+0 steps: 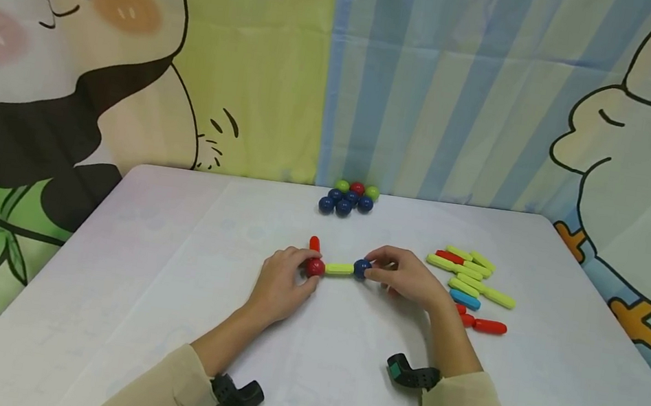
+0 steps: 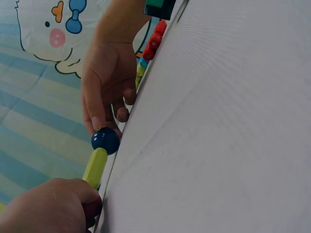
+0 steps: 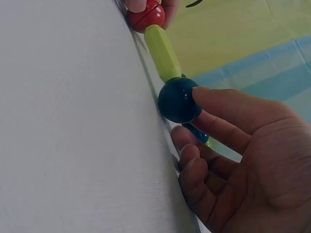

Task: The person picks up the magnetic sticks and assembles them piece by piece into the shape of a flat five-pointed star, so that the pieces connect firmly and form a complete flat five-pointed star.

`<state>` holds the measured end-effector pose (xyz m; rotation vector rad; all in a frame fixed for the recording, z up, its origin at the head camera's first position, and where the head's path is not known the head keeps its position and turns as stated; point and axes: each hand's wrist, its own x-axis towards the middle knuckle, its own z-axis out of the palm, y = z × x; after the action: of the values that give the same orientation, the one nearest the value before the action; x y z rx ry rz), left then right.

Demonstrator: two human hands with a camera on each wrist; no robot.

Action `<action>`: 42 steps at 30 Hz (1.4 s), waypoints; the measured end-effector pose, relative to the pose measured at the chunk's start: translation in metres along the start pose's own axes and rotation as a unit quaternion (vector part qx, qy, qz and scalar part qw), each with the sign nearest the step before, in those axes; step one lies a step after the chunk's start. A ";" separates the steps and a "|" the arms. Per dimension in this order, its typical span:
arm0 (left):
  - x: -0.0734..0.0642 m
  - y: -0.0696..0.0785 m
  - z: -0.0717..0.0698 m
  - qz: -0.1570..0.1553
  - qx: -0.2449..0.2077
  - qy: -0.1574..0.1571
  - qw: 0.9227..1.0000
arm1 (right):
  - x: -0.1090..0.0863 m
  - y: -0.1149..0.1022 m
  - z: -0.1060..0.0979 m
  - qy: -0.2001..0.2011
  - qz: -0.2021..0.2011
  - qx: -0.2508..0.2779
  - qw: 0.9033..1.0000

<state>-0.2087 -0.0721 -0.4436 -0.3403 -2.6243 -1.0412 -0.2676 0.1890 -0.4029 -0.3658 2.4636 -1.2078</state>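
left hand [image 1: 281, 283] grips glossy red ball [image 1: 315, 267]. right hand [image 1: 409, 277] pinches glossy dark-blue ball [image 1: 360, 269]; faceted lime-green rod [image 1: 339, 269] links both.

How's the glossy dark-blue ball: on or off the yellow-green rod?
On, apparently: right wrist view shows the rod end meeting the ball with no visible gap. Cannot tell how deeply it's seated.

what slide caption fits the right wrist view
The right hand pinches a blue ball at one end of a yellow-green rod; the left hand holds a red ball at the other.
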 end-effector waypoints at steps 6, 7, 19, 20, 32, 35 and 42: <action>0.000 -0.002 0.000 0.000 -0.003 0.004 1.000 | 0.000 0.004 -0.004 0.017 0.010 0.005 1.000; -0.001 -0.002 0.000 0.000 -0.003 0.004 1.000 | 0.000 0.005 -0.006 0.027 0.015 0.006 1.000; -0.001 -0.001 -0.002 -0.003 -0.002 0.001 1.000 | -0.020 0.006 -0.037 0.225 0.085 -0.053 0.969; -0.001 0.000 -0.002 -0.003 -0.003 0.001 1.000 | -0.022 0.007 -0.040 0.231 0.094 -0.071 0.966; -0.001 0.001 -0.001 -0.008 -0.003 0.001 1.000 | -0.023 0.019 -0.044 0.247 0.169 -0.178 0.937; -0.001 0.001 -0.001 -0.008 -0.005 -0.001 1.000 | -0.022 0.022 -0.043 0.244 0.166 -0.182 0.938; -0.001 0.001 0.000 -0.011 -0.004 -0.006 1.000 | -0.023 0.026 -0.042 0.236 0.153 -0.178 0.943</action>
<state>-0.2077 -0.0716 -0.4429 -0.3216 -2.6405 -1.0586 -0.2674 0.2427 -0.3953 0.2476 3.0098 -0.7839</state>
